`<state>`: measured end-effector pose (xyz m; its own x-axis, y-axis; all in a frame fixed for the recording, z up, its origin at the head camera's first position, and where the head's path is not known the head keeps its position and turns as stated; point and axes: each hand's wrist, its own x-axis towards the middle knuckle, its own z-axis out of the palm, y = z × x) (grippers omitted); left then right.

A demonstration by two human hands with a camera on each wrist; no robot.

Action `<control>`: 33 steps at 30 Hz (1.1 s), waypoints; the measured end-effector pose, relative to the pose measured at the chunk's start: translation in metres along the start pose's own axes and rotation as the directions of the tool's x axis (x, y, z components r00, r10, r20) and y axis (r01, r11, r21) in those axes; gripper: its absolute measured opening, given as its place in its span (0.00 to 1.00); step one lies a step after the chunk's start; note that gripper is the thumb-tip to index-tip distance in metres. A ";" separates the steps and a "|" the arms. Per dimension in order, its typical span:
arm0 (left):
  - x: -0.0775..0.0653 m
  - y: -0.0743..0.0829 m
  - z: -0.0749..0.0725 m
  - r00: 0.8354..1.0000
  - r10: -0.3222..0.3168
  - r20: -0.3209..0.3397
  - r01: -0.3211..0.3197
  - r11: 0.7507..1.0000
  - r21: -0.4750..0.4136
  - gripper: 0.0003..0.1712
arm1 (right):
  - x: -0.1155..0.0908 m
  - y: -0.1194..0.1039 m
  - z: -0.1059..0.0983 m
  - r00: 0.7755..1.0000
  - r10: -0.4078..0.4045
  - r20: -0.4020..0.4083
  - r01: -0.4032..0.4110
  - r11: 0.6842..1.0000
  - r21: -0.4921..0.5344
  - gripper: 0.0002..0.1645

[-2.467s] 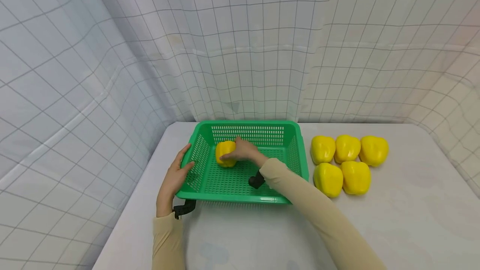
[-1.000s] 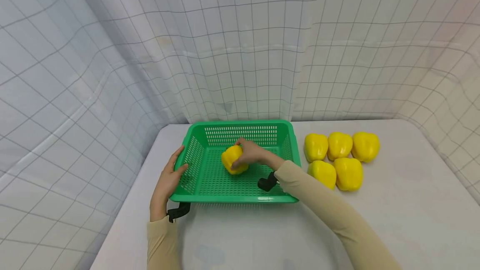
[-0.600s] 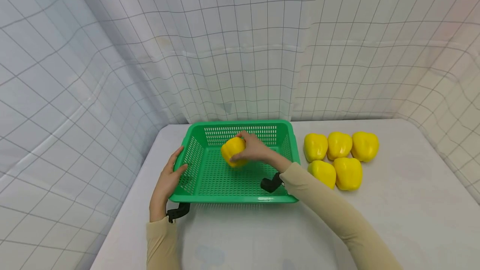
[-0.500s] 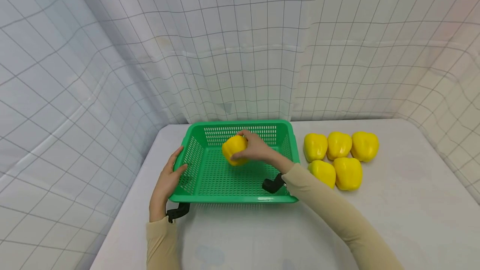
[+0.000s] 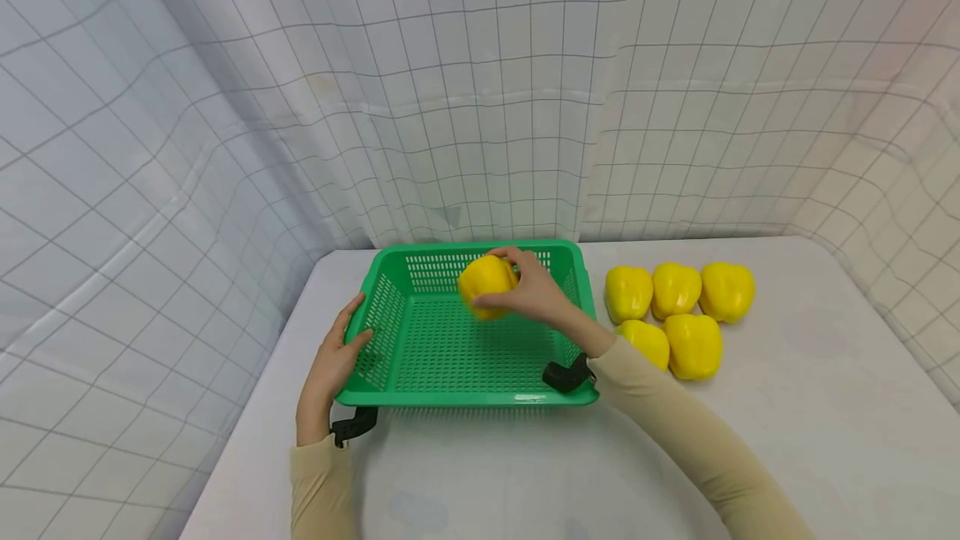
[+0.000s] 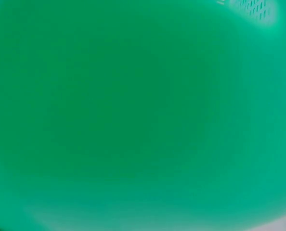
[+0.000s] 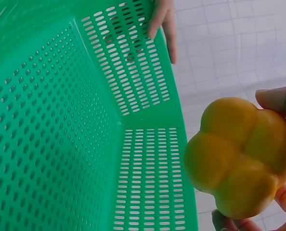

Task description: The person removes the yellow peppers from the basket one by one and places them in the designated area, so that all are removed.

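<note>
In the head view my right hand (image 5: 536, 290) grips a yellow bell pepper (image 5: 486, 280), thumb on the near side and fingers on the far side. The pepper hangs above the floor of a green plastic basket (image 5: 465, 399). Up close in the right wrist view, the lobed end of the bell pepper (image 7: 239, 159) shows between thumb and fingers. My left hand (image 5: 332, 365) holds the basket's left rim, its thumb over the inner side and its fingers along the outside. Blurred green basket wall (image 6: 133, 120) fills the left wrist view, hiding the left hand there.
To the right of the basket, several yellow bell peppers (image 5: 677, 289) sit close together in two rows on the white table (image 5: 480, 473). White curtains (image 5: 480, 107) with a grid pattern enclose the table at the back and sides.
My right hand has lifted the bell pepper from the basket floor and moved it rightward and up. The left hand keeps its hold on the rim. The head view has shifted slightly.
</note>
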<state>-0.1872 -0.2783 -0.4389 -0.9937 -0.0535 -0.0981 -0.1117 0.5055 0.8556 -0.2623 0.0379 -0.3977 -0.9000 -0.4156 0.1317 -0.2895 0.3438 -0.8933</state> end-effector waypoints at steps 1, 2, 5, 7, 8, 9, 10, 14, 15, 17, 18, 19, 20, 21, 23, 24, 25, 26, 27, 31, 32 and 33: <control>0.000 0.000 0.000 1.000 0.001 0.000 -0.001 1.000 0.000 0.36 | -0.001 0.000 -0.001 1.000 0.006 -0.014 -0.006 1.000 0.000 0.39; 0.000 0.000 0.000 1.000 0.001 0.000 -0.001 1.000 -0.001 0.36 | -0.003 0.000 -0.003 1.000 0.009 -0.027 -0.009 1.000 0.004 0.38; 0.000 0.000 0.000 1.000 0.000 -0.001 0.000 1.000 0.000 0.36 | -0.008 -0.001 -0.008 0.998 0.019 -0.059 -0.018 1.000 0.024 0.39; 0.000 0.000 0.000 1.000 -0.001 -0.001 0.001 1.000 -0.001 0.35 | -0.015 -0.008 -0.014 0.997 0.024 -0.075 -0.021 0.999 0.036 0.38; 0.000 0.000 0.000 1.000 -0.001 -0.001 0.001 1.000 0.001 0.35 | -0.017 -0.008 -0.016 0.996 0.022 -0.084 -0.018 0.999 0.044 0.38; -0.001 0.000 0.000 1.000 -0.003 0.000 0.003 1.000 0.003 0.35 | -0.020 -0.008 -0.018 0.995 0.024 -0.092 -0.020 0.999 0.048 0.39; -0.001 0.000 -0.001 1.000 -0.003 0.000 0.003 1.000 0.005 0.36 | -0.022 -0.007 -0.021 0.995 0.020 -0.098 -0.014 0.998 0.057 0.39; -0.001 0.001 -0.001 1.000 -0.006 -0.001 0.006 1.000 0.006 0.36 | -0.028 0.001 -0.031 0.991 0.034 -0.127 -0.022 0.995 0.097 0.40; -0.001 0.001 -0.001 1.000 -0.007 -0.001 0.007 1.000 0.004 0.36 | -0.031 0.001 -0.034 0.990 0.036 -0.135 -0.023 0.995 0.099 0.41; -0.002 0.002 0.000 1.000 -0.009 0.000 0.009 1.000 -0.001 0.36 | -0.036 0.003 -0.041 0.987 0.049 -0.151 -0.033 0.994 0.103 0.40; -0.002 0.002 0.000 1.000 -0.011 0.002 0.011 1.000 -0.002 0.36 | -0.038 0.003 -0.044 0.985 0.054 -0.163 -0.038 0.995 0.095 0.40; -0.002 0.003 0.000 1.000 -0.011 0.004 0.011 1.000 -0.004 0.36 | -0.041 0.004 -0.048 0.984 0.054 -0.171 -0.038 0.995 0.093 0.40; -0.002 0.003 0.000 1.000 -0.011 0.004 0.011 1.000 -0.005 0.36 | -0.043 0.005 -0.052 0.982 0.057 -0.179 -0.041 0.995 0.089 0.40; -0.002 0.003 0.000 1.000 -0.011 0.004 0.011 1.000 -0.006 0.36 | -0.046 0.006 -0.056 0.980 0.062 -0.188 -0.047 0.995 0.085 0.40; -0.002 0.002 0.000 1.000 -0.009 0.001 0.009 1.000 -0.006 0.36 | -0.051 0.008 -0.064 0.976 0.075 -0.203 -0.060 0.995 0.082 0.40; -0.002 0.002 0.000 1.000 -0.010 0.000 0.010 1.000 -0.004 0.36 | -0.054 0.010 -0.068 0.974 0.081 -0.213 -0.066 0.995 0.078 0.40; -0.002 0.002 0.000 1.000 -0.010 -0.002 0.010 1.000 -0.004 0.35 | -0.057 0.011 -0.073 0.971 0.087 -0.223 -0.072 0.995 0.076 0.40; -0.002 0.001 0.000 1.000 -0.011 -0.003 0.011 1.000 -0.002 0.35 | -0.061 0.013 -0.077 0.967 0.097 -0.235 -0.081 0.994 0.075 0.40; -0.001 0.001 0.000 1.000 -0.013 -0.003 0.013 1.000 -0.001 0.35 | -0.064 0.014 -0.081 0.964 0.103 -0.247 -0.087 0.993 0.073 0.41; -0.001 -0.001 0.000 1.000 -0.015 0.000 0.015 1.000 -0.002 0.35 | -0.078 0.021 -0.097 0.947 0.127 -0.296 -0.117 0.992 0.051 0.42; -0.001 -0.001 0.000 1.000 -0.015 0.001 0.015 1.000 -0.004 0.35 | -0.082 0.022 -0.101 0.943 0.136 -0.305 -0.127 0.991 0.050 0.42; -0.001 -0.001 0.000 1.000 -0.016 0.001 0.016 1.000 -0.005 0.35 | -0.086 0.024 -0.105 0.939 0.143 -0.313 -0.135 0.990 0.048 0.42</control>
<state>-0.1866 -0.2789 -0.4395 -0.9918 -0.0609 -0.1120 -0.1274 0.5007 0.8562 -0.2264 0.1706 -0.3851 -0.9884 -0.0779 0.1303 -0.1497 0.3560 -0.9224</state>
